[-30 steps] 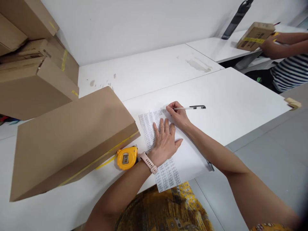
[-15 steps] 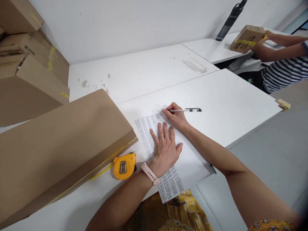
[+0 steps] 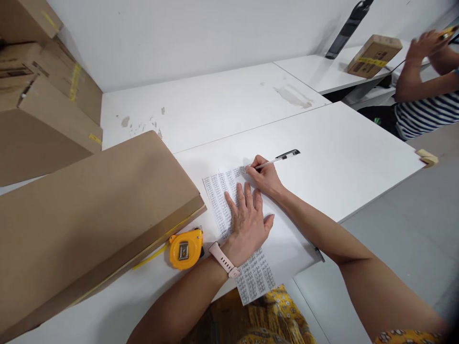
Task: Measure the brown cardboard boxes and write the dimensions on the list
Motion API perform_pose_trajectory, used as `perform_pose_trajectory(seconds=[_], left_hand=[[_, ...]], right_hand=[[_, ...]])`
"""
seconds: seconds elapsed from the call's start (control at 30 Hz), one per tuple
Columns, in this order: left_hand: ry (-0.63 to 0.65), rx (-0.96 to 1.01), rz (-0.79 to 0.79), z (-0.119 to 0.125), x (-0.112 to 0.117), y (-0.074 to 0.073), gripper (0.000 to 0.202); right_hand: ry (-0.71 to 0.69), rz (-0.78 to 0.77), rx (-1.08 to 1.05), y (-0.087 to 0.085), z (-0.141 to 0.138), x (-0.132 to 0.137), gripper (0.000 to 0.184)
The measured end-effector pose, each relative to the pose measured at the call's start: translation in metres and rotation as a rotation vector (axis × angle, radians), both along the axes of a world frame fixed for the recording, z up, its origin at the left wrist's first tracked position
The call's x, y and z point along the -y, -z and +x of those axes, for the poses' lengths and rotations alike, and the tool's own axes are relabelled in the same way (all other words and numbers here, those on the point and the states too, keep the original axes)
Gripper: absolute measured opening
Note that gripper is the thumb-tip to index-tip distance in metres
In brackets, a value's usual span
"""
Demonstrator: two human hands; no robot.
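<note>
A sheet of paper (image 3: 255, 277) covered in columns of small handwriting lies on the white table, its near end hanging past the edge. My left hand (image 3: 249, 222) rests flat on it with the fingers spread, a pale pink band around the wrist. Closed around a pen (image 3: 278, 159), my right hand (image 3: 266, 177) sits at the far edge of the writing; the tip is hidden by the fingers. Left of my left wrist is an orange tape measure (image 3: 185, 248), beside a long cardboard box (image 3: 107, 205).
More cardboard boxes (image 3: 50, 105) are stacked at the left against the wall. Toward the back right stand a dark bottle (image 3: 347, 29) and a small taped box (image 3: 375, 56). A person in a striped shirt (image 3: 428, 112) is at the right, hands raised around something yellow.
My right hand has shifted slightly right, and the pen's rear end has tilted upward. My left hand stays put. The other person's hands have left the small box and risen to the right.
</note>
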State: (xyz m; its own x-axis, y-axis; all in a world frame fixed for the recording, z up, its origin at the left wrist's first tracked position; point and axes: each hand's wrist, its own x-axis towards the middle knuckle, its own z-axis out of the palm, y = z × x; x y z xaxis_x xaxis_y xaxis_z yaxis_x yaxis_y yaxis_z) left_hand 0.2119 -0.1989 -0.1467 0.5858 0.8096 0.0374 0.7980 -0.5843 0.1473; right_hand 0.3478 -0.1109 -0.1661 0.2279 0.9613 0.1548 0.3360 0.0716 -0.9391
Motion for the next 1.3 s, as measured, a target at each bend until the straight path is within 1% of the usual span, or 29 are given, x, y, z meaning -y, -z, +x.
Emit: perform_pose_trajectory(seconds=[0.13, 0.4, 0.8, 1.03, 1.3], left_hand=[[0.004, 0.012, 0.006, -0.0005, 0.0002, 0.0013, 0.073], [0.012, 0.025, -0.011, -0.0018, -0.0001, 0.0002, 0.072], [0.007, 0.027, 0.003, -0.0011, 0.0003, 0.0026, 0.073], [0.006, 0.015, 0.005, -0.0007, -0.0001, 0.0021, 0.073], [0.007, 0.024, 0.021, -0.0010, 0.0004, 0.0041, 0.072]], right_hand=[[-0.013, -0.011, 0.003, 0.0019, 0.0014, -0.0005, 0.023], [-0.030, 0.017, 0.023, 0.0058, 0.0023, -0.0019, 0.021], [-0.030, 0.017, 0.034, 0.0038, 0.0026, -0.0009, 0.022], [0.018, 0.029, 0.009, 0.0015, 0.0010, -0.0021, 0.021], [-0.011, 0.028, 0.028, 0.0028, 0.0021, -0.0018, 0.022]])
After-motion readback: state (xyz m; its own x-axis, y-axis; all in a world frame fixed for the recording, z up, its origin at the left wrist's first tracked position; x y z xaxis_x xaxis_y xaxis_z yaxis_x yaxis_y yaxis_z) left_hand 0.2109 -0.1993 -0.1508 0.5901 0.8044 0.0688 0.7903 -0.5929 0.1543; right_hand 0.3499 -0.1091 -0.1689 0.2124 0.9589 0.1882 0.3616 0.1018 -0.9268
